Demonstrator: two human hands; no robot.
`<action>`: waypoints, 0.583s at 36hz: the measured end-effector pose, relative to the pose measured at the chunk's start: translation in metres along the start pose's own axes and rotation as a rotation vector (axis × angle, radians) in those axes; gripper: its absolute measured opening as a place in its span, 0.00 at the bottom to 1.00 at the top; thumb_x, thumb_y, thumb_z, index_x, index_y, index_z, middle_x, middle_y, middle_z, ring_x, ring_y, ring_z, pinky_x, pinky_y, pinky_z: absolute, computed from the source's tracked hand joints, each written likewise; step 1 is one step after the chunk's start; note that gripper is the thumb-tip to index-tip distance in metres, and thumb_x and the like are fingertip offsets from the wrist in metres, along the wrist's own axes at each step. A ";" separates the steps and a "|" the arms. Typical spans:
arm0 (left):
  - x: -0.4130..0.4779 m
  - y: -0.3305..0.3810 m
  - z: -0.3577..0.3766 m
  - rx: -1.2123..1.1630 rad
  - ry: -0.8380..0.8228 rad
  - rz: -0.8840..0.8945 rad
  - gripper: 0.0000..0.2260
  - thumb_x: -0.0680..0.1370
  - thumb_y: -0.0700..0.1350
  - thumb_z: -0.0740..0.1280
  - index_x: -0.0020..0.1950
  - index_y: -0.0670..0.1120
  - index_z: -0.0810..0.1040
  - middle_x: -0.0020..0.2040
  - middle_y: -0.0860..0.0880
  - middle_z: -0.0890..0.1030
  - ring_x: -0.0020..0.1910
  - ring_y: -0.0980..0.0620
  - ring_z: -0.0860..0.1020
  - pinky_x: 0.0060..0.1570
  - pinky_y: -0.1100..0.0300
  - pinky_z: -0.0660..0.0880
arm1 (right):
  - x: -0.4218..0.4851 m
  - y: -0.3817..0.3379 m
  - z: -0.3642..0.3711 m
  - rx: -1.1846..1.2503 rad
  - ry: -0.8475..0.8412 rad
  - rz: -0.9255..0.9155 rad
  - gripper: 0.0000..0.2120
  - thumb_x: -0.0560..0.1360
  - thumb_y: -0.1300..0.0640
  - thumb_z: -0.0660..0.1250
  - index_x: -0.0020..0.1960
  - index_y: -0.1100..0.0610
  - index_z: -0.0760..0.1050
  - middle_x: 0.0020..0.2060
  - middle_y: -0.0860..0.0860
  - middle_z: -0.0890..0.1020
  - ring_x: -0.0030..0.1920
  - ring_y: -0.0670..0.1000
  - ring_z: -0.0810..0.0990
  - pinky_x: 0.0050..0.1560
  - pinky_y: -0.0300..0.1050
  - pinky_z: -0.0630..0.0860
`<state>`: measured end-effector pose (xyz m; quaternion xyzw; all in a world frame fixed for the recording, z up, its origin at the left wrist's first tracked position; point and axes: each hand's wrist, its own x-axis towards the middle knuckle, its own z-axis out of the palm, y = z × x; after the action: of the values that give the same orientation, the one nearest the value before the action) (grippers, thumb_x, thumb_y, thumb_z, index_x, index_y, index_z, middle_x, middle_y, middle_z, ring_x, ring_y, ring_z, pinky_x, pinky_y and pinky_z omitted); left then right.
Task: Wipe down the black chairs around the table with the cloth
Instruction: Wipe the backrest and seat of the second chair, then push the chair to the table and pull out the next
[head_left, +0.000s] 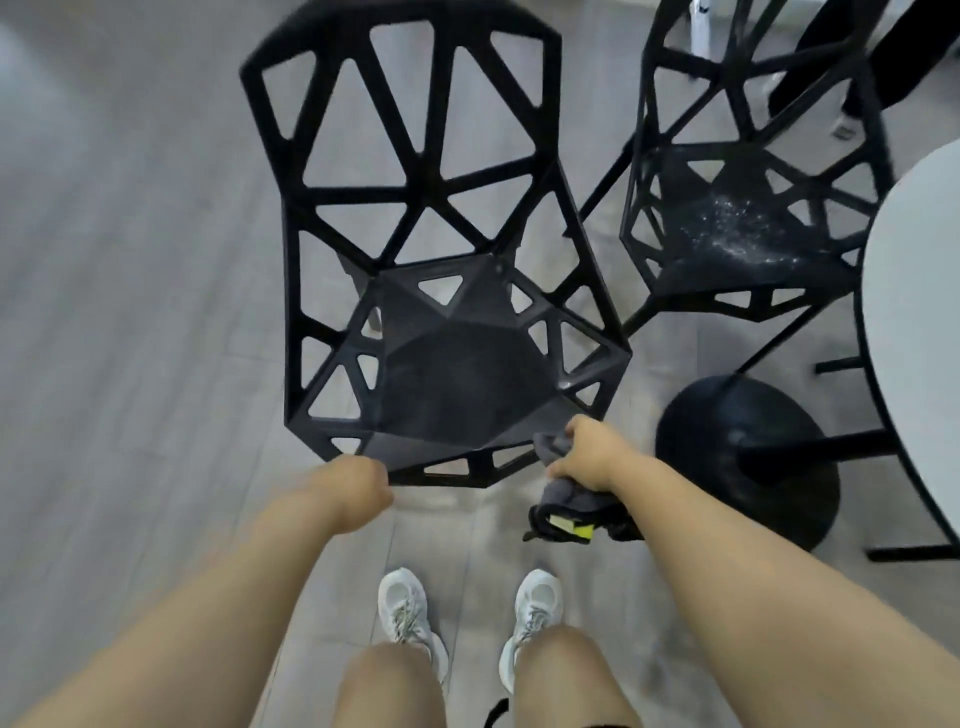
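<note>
A black chair (447, 384) with an open triangle-lattice back and seat stands directly before me. My left hand (358, 483) grips the front edge of its seat at the left. At the seat's front right corner, my right hand (587, 457) is closed on a dark grey cloth (566, 506) with a yellow tag; the cloth hangs below the hand. A second black chair (748, 228) of the same design stands at the upper right, its seat speckled with white dust or crumbs.
A white round table (914, 291) fills the right edge, on a black pedestal base (748, 457). More black chair legs (914, 551) stand at the lower right. Another person's dark-clad legs (841, 52) are at the top right. My white shoes (410, 618) stand on grey plank floor.
</note>
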<state>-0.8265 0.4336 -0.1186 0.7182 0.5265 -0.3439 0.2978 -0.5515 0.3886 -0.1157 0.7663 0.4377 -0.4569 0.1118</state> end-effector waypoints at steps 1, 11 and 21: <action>-0.013 -0.003 -0.008 -0.014 0.014 -0.007 0.10 0.79 0.51 0.58 0.46 0.47 0.74 0.51 0.47 0.78 0.46 0.48 0.72 0.45 0.57 0.71 | -0.012 -0.004 -0.007 -0.003 0.005 -0.014 0.25 0.69 0.51 0.73 0.61 0.60 0.69 0.56 0.54 0.78 0.55 0.56 0.77 0.56 0.49 0.74; -0.109 -0.033 -0.048 -0.258 0.135 -0.083 0.13 0.79 0.55 0.60 0.54 0.48 0.78 0.53 0.51 0.79 0.53 0.49 0.76 0.53 0.56 0.73 | -0.088 -0.062 -0.054 -0.115 0.115 -0.134 0.21 0.72 0.50 0.72 0.59 0.59 0.71 0.55 0.55 0.77 0.53 0.57 0.77 0.52 0.48 0.75; -0.148 -0.121 -0.071 -0.270 0.187 -0.063 0.14 0.79 0.56 0.59 0.61 0.52 0.74 0.61 0.51 0.75 0.59 0.49 0.74 0.55 0.58 0.70 | -0.123 -0.162 -0.032 -0.052 0.276 -0.131 0.20 0.76 0.51 0.67 0.63 0.53 0.63 0.56 0.56 0.76 0.56 0.59 0.75 0.48 0.48 0.70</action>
<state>-0.9607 0.4407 0.0344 0.6839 0.6154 -0.2110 0.3303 -0.6823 0.4327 0.0375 0.7884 0.5095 -0.3422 0.0404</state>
